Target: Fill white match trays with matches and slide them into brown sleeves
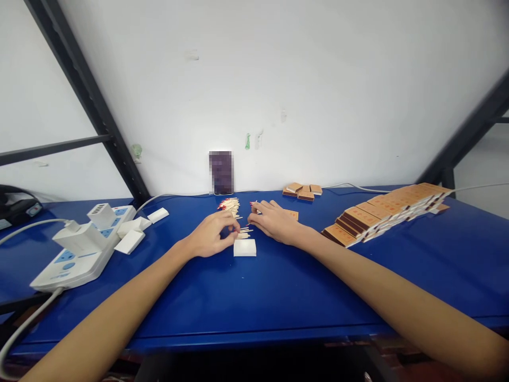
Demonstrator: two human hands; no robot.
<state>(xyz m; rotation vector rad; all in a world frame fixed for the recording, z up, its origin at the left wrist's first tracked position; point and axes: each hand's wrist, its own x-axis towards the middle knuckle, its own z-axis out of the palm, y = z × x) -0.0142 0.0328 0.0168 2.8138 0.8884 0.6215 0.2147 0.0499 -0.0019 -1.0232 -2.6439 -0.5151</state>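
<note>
My left hand (214, 233) is curled, thumb and fingertips closed on match ends just above a small white matchbox tray (245, 248). Several loose matches (245, 230) lie between my two hands, behind the tray. Facing it from the other side, my right hand (275, 220) has its fingers bent in a pinch, with a thin match at the fingertips; the fingers hide part of it. A heap of red-headed matches (229, 206) lies just beyond my left hand. An orange-brown matchbox sleeve (293, 214) shows partly behind my right hand.
Stacked matchboxes (382, 209) stand in a long row at right. A few more matchboxes (303, 191) lie near the wall. At left are a power strip (85, 260) with chargers and several white trays (130, 241). A blurred dark phone-like object (221, 173) leans on the wall.
</note>
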